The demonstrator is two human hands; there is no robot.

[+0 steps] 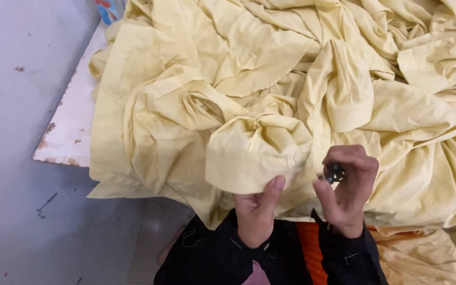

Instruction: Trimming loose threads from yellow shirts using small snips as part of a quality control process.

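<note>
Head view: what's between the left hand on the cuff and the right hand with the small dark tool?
Only a narrow strip of pale yellow fabric shows between the left hand gripping the cuff and the right hand pinching the small dark tool.

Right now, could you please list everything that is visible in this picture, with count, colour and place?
garments: a heap, count unclear, pale yellow, covering most of the board
cuff: one, pale yellow, at the near edge of the heap, held by the left hand
small tool: one, dark, kind unclear, in the right hand
board: one, white and chipped, under the heap at left
floor: grey, at left
orange cloth: one, between the sleeves, bottom
colourful item: one, blue and red, top left corner
sleeves: two, black, bottom
left hand: grips the cuff
right hand: closed on the small tool
</note>
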